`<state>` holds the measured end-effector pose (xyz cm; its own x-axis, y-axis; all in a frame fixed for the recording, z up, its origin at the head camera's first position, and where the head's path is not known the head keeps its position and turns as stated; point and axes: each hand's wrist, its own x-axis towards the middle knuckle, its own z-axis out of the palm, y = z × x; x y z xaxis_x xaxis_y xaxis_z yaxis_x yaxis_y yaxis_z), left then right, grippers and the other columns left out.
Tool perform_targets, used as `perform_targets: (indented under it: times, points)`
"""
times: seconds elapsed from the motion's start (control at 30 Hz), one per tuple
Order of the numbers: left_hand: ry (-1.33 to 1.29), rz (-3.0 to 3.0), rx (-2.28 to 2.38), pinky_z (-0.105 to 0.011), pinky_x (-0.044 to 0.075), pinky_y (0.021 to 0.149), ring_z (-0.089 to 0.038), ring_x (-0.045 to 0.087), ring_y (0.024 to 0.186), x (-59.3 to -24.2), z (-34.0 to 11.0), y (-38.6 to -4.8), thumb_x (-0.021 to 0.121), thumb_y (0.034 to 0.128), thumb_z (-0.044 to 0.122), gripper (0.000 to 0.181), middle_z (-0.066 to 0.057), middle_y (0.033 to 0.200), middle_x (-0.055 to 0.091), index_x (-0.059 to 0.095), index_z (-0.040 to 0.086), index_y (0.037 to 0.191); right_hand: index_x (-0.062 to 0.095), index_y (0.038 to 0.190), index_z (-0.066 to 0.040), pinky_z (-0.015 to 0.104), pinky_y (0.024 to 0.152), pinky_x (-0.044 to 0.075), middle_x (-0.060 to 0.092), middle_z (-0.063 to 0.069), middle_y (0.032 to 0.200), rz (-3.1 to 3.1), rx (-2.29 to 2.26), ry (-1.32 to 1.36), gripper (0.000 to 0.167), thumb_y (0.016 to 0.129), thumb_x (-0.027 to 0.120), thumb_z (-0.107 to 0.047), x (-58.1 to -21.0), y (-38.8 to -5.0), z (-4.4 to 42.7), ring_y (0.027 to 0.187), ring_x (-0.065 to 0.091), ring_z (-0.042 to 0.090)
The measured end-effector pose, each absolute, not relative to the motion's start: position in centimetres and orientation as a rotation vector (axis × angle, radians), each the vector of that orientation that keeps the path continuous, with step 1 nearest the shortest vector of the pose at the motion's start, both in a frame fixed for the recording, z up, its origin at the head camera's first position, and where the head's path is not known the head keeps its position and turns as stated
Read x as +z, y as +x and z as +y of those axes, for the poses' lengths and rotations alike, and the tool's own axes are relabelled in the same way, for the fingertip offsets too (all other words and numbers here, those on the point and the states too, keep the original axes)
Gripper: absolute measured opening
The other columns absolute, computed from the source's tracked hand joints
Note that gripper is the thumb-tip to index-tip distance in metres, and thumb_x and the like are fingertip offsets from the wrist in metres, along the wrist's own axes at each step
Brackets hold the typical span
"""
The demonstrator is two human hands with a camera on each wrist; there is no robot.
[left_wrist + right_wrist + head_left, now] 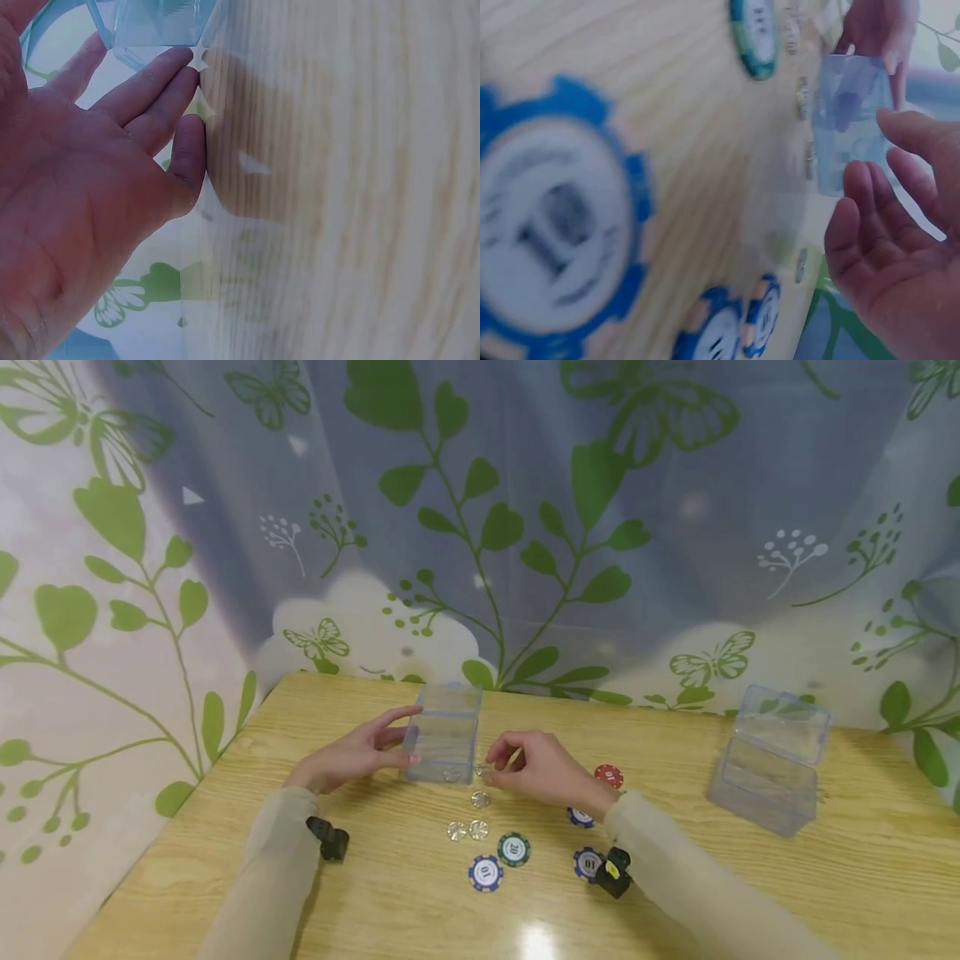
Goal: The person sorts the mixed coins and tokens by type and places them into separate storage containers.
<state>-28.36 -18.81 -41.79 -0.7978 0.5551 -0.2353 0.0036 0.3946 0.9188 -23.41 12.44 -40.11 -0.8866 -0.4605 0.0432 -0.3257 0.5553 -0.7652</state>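
Note:
My left hand [363, 752] holds a clear plastic box [442, 735] by its left side, thumb in front and fingers behind. The box's lid is up, and a shiny piece [452, 774] shows at its front. Beside the box's right edge, my right hand [540, 767] pinches a small shiny coin-like disc [482, 767] between thumb and fingertips. More such discs [480, 799] lie on the table in front of the box. In the right wrist view the curled fingers [866, 210] show near the box, but their grip is hidden. The left fingers [161, 90] touch the box in the left wrist view.
Blue chips [486, 873] and a green chip [513, 849] lie on the wooden table [375, 902] before the hands. A red chip [609, 776] lies behind the right wrist. A second clear box [765, 785] stands open at the right. A patterned curtain [525, 568] hangs behind.

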Motion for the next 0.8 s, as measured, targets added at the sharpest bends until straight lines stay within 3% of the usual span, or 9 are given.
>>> perform_targets:
  times: [0.23,0.53,0.8]
  points:
    - [0.472,2.133,1.402,-0.075,0.02,0.117,-0.036,0.016,0.159,-41.7,-18.8,-28.4,0.073,0.0964,0.032,0.087,-0.016,0.171,0.018,0.018,0.034,0.164,0.073,0.102,-0.007,0.021,0.068,0.052,0.069,0.0,0.088,2.612,-1.119,-0.748,0.017,0.088,0.081,-0.014,-41.3,-23.1,12.9,0.076,0.061,0.009]
    - [0.466,2.129,1.414,-0.078,0.018,0.115,-0.036,0.015,0.159,-41.9,-18.7,-28.4,0.074,0.0959,0.032,0.087,-0.015,0.171,0.018,0.019,0.034,0.164,0.077,0.104,-0.01,0.022,0.066,0.049,0.068,-0.003,0.082,2.605,-1.078,-0.756,0.023,0.086,0.083,-0.023,-42.1,-23.0,11.9,0.072,0.058,0.008]
    - [0.467,2.13,1.419,-0.077,0.019,0.117,-0.036,0.015,0.159,-41.8,-18.8,-28.4,0.073,0.0962,0.032,0.087,-0.015,0.171,0.018,0.019,0.034,0.164,0.08,0.096,-0.013,0.022,0.067,0.044,0.064,-0.007,0.077,2.711,-0.959,-0.83,0.015,0.085,0.084,-0.024,-42.5,-23.1,11.2,0.071,0.052,0.006]
